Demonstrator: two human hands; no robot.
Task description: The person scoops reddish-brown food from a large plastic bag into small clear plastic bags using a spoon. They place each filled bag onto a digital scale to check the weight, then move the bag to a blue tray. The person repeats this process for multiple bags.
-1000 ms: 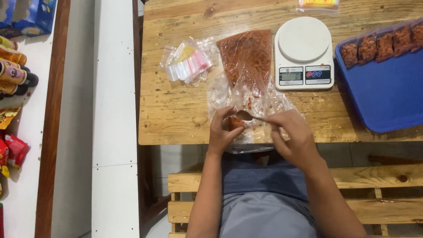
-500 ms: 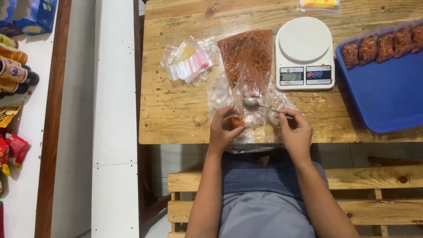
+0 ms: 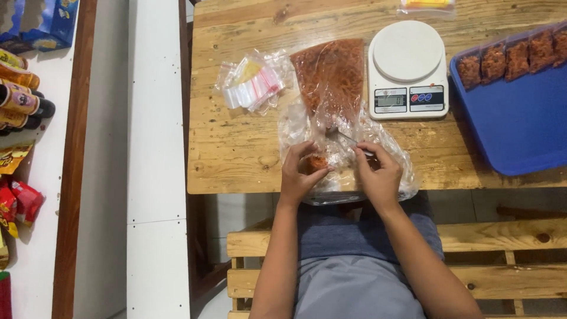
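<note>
My left hand [image 3: 300, 171] holds a small clear pouch with reddish-brown shredded food [image 3: 316, 162] at the near edge of the wooden table [image 3: 236, 142]. My right hand [image 3: 377, 172] grips a metal spoon [image 3: 348, 138], its tip pointing into the large clear plastic bag [image 3: 332, 82] of the same reddish food. The bag's mouth is spread open under both hands. A white digital kitchen scale [image 3: 407, 68] stands just right of the bag, with nothing on its pan.
A bundle of small empty zip pouches [image 3: 254, 87] lies left of the big bag. A blue tray [image 3: 520, 118] at the right holds a row of filled pouches [image 3: 511, 59]. Bottles [image 3: 23, 94] and snack packets [image 3: 15, 201] sit at far left. A wooden bench [image 3: 508, 248] is under me.
My right hand has drawn back toward me and to the right, and the spoon now points up into the big bag. The left hand has stayed on the small pouch.
</note>
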